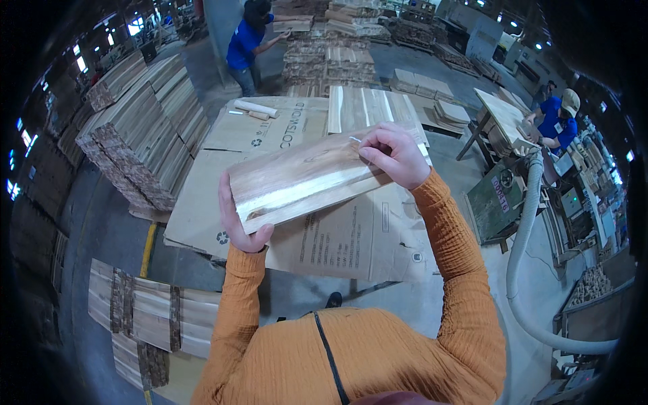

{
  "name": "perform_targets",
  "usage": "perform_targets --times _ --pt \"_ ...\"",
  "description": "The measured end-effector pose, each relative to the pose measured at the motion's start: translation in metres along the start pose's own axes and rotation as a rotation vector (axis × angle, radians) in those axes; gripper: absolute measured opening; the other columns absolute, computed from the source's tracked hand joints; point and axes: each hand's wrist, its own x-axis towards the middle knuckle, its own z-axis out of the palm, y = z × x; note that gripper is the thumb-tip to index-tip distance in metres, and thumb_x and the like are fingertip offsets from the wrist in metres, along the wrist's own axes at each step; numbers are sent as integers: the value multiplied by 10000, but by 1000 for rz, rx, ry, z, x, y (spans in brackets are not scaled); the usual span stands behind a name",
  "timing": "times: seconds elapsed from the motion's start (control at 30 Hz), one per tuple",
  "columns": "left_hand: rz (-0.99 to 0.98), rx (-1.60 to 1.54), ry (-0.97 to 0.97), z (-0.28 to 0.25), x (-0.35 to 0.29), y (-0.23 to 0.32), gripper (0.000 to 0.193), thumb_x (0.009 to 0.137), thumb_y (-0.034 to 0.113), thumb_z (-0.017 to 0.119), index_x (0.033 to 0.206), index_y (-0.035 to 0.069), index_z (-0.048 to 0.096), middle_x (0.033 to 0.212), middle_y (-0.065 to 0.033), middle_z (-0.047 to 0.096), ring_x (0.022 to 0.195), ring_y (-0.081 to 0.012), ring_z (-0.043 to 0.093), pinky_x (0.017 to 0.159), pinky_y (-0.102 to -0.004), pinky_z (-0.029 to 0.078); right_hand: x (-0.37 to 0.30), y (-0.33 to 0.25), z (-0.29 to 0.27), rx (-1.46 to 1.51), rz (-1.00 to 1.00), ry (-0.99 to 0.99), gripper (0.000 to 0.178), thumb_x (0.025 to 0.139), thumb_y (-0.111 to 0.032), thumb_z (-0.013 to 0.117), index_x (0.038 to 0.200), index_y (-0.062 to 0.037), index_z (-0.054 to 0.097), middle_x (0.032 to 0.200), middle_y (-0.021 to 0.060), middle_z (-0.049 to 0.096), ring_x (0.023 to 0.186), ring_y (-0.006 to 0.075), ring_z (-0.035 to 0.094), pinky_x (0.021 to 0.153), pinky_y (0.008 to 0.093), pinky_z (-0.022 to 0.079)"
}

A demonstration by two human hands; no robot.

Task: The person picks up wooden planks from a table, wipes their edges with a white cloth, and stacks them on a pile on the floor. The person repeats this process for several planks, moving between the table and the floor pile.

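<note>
Cardboard sheet [196, 189]: bears the most print visible from where I stand. Across its far part runs one large word [292, 125] in dark capitals, set sideways. Beside the word: a recycling symbol [256, 142] of chasing arrows, with small handling icons in line. Near left area: a second recycling symbol [222, 237]. Near middle: a block of small dark print [347, 239], too fine to read from here. Near right corner: a dark round-edged emblem [417, 257].

Green machine [486, 212]: one pale pinkish string of characters [503, 196], stencil-like, slanting down the side panel.
</note>
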Motion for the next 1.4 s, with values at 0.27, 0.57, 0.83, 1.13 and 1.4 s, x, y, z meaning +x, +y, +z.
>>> perform_targets --times 0.27,0.57,0.83,1.13,1.4 --pt "18 -17 13 0 1 0 979 680 573 586 1319 -104 284 1234 -239 421 1093 -331 468 919 -396 376 -10 -6 11 -378 -197 241 85 742 -41 635 825 -31 644 778 44 556 736 185 514 678 291 423" --pt "70 42 -12 -3 5 -1 956 692 575 565 1313 -101 298 1250 -243 419 1089 -352 470 917 -411 372 -42 -25 19 -712 -107 229 362 830 -313 533 1133 -124 587 1183 78 509 1077 275 433 912 405 324" --pt "54 49 -8 -5 3 -2 930 686 538 567 1312 -97 302 1273 -249 405 1099 -357 464 923 -413 367 -35 -52 37 -865 -20 134 493 851 -485 458 1206 -155 549 1339 75 407 1245 312 313 996 478 219" --pt "92 80 -31 -6 8 1 901 680 487 566 1322 -85 297 1316 -242 381 1126 -364 451 944 -416 349 -40 -46 41 -875 105 133 581 856 -573 390 1263 -170 493 1395 65 342 1314 341 198 1022 562 143" --pt "108 168 -46 -9 6 1 912 682 513 559 1318 -88 303 1315 -245 383 1137 -371 444 951 -425 341 -44 -51 42 -868 168 137 583 852 -590 386 1284 -208 475 1409 77 318 1326 350 169 1018 585 131"
